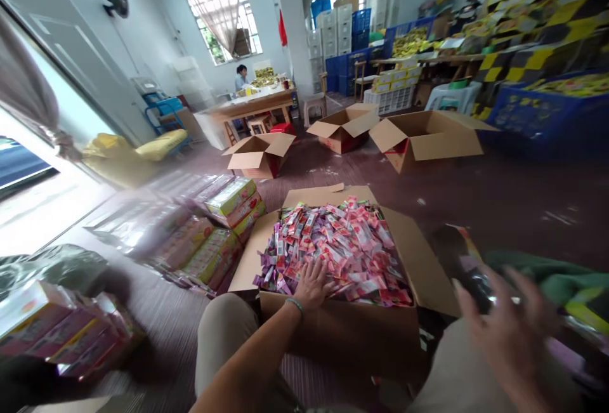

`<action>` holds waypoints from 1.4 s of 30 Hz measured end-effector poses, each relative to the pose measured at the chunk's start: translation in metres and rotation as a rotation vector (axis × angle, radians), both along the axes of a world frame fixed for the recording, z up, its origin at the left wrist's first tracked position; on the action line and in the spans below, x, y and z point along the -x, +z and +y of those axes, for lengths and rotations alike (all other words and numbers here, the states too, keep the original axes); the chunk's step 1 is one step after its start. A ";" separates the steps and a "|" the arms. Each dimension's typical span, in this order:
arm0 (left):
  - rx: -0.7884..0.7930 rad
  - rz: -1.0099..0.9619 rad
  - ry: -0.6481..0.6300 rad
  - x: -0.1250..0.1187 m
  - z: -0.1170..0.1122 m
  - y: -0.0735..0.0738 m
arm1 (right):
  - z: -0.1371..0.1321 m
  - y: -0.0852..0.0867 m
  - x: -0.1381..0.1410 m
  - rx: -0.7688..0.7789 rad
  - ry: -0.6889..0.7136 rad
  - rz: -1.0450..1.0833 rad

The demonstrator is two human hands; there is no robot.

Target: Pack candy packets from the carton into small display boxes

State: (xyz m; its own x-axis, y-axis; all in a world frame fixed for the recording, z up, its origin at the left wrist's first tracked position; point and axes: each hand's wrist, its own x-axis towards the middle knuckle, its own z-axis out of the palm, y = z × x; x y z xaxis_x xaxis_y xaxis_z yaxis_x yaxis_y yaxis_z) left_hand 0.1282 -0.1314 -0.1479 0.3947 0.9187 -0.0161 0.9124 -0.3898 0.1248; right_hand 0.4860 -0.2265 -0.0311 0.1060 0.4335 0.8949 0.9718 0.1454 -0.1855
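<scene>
A cardboard box (335,330) with raised flaps stands between my knees, heaped with small pink, red and purple candy-like packets (352,245). My left hand (311,283) lies on the packets at the near edge, fingers spread and nothing gripped. Off to the right of the box, my right hand (507,324) is smeared by motion, with its thumb and fingers bent apart. By its fingertips shows a dark, shiny thing (481,286), too blurred to name; whether the hand touches it I cannot make out.
Stacked retail cartons (214,254) stand left of the box, more cartons (61,330) at near left. Three open cardboard boxes, one at centre (259,156), sit further ahead. Green cloth (537,273) lies at right. A person (241,77) sits at a far table (252,105).
</scene>
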 end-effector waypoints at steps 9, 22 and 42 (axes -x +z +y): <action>-0.096 0.033 0.107 0.034 -0.014 0.025 | 0.091 -0.065 0.152 0.500 0.463 -0.428; -0.113 0.016 0.651 0.076 -0.008 0.036 | 0.122 -0.161 0.135 0.634 0.485 -0.539; 0.552 -0.316 0.395 0.052 0.030 0.048 | 0.122 -0.200 0.129 0.734 0.546 -0.474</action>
State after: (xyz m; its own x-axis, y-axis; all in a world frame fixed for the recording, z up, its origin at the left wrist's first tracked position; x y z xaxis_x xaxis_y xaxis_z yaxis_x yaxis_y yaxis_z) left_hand 0.0763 -0.1017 -0.0997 0.0996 0.8841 -0.4567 0.8595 0.1548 0.4872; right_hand 0.3572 -0.1041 -0.2312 -0.5644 0.7734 0.2886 0.8036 0.5947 -0.0220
